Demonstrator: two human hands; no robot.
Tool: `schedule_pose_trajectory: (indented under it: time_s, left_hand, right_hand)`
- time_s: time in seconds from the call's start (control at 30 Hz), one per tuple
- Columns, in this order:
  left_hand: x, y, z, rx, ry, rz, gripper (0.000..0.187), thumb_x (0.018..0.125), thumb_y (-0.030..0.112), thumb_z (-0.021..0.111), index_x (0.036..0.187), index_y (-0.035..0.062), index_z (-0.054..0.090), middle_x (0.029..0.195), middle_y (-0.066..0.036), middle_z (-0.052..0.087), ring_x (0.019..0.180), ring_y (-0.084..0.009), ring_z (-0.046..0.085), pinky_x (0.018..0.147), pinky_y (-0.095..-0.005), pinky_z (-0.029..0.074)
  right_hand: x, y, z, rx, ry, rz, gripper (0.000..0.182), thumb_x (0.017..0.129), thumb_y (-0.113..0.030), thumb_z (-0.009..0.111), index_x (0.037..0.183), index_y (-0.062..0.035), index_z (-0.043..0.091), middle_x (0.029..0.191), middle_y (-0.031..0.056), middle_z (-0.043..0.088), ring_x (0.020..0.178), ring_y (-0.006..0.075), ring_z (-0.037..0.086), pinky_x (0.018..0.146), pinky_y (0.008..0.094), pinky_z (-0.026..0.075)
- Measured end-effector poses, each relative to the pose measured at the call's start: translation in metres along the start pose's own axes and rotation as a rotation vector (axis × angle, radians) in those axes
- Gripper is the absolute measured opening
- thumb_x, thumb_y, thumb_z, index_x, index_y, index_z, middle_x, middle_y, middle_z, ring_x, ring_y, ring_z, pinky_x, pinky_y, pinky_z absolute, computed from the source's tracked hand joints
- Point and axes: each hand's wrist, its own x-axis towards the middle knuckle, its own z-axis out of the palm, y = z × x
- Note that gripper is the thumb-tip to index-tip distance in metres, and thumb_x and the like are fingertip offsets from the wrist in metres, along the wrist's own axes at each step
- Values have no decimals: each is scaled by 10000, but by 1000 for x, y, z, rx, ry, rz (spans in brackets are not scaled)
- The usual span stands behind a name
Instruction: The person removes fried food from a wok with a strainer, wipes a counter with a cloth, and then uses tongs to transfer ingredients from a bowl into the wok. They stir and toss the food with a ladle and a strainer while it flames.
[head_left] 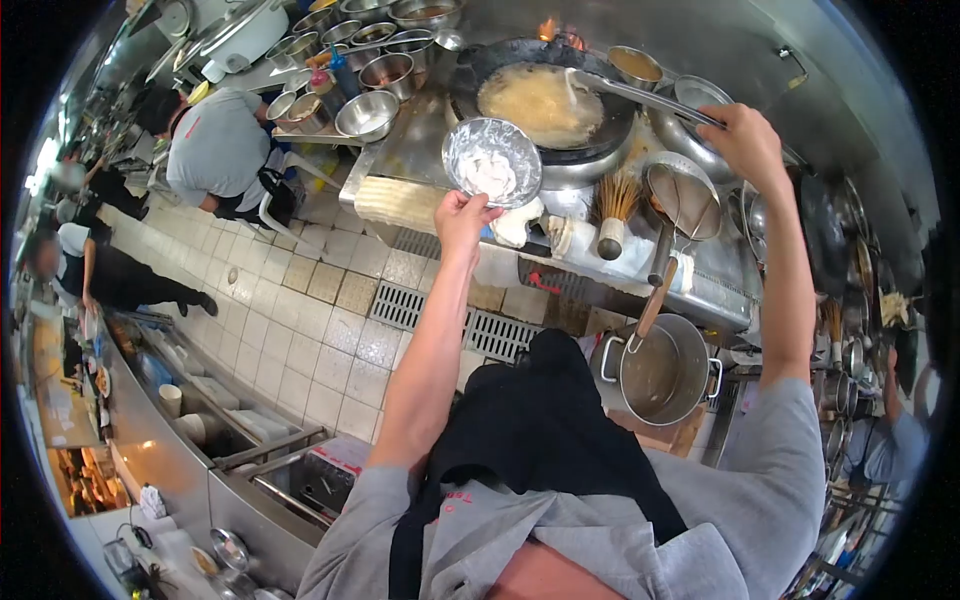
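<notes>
My left hand (465, 218) grips the near rim of a metal bowl (452, 160), with the thumb over the edge. White, powder-coated pieces (490, 172) lie inside it. The bowl is held just in front of a large black wok (480, 62) of bubbling pale oil (540, 105). In my right hand (742, 142) is the end of long metal tongs (645, 97), which reach left across the wok. At their tip a white piece (572, 88) hangs over the oil; its kind is too small to tell.
Flames (547, 30) show behind the wok. A bamboo brush (616, 210), strainers (685, 200) and a folded cloth (585, 248) sit along the stove's front. A large pot (665, 370) stands below. Several metal bowls (368, 115) and bottles (343, 72) are left. Other people (215, 150) are farther left.
</notes>
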Motion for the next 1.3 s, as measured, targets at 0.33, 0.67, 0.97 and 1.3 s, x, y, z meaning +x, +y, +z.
schedule_pose_trajectory:
  time_s: [0.33, 0.67, 0.97, 1.3]
  left_hand:
    - [-22, 13, -7, -26, -6, 25, 159, 782, -19, 590, 716, 22, 452, 743, -107, 578, 612, -192, 616, 576, -286, 553]
    - [-30, 19, 3, 59, -107, 81, 144, 814, -15, 578, 740, 32, 464, 788, -97, 584, 669, -151, 589, 652, -305, 563]
    - [-20, 4, 13, 106, -172, 38, 161, 810, -23, 576, 722, 40, 456, 757, -63, 552, 676, -129, 574, 654, -309, 567]
    - [2, 1, 8, 56, -53, -1, 167, 798, -20, 587, 738, 32, 440, 768, -93, 553, 635, -181, 590, 632, -306, 563]
  right_hand:
    - [80, 3, 133, 6, 91, 201, 307, 800, -260, 522, 1043, -116, 640, 999, 163, 641, 926, 332, 613, 801, 421, 474]
    - [-54, -39, 16, 274, -173, -175, 346, 730, -205, 649, 1036, -44, 643, 849, 176, 646, 792, 315, 619, 702, 372, 459]
    - [-76, -48, 35, 209, -145, -217, 299, 728, -236, 651, 987, -88, 672, 799, 166, 643, 770, 332, 607, 697, 402, 467]
    - [-36, -10, -4, 208, 55, -88, 320, 752, -223, 654, 1048, -103, 661, 766, 146, 659, 668, 254, 626, 660, 348, 467]
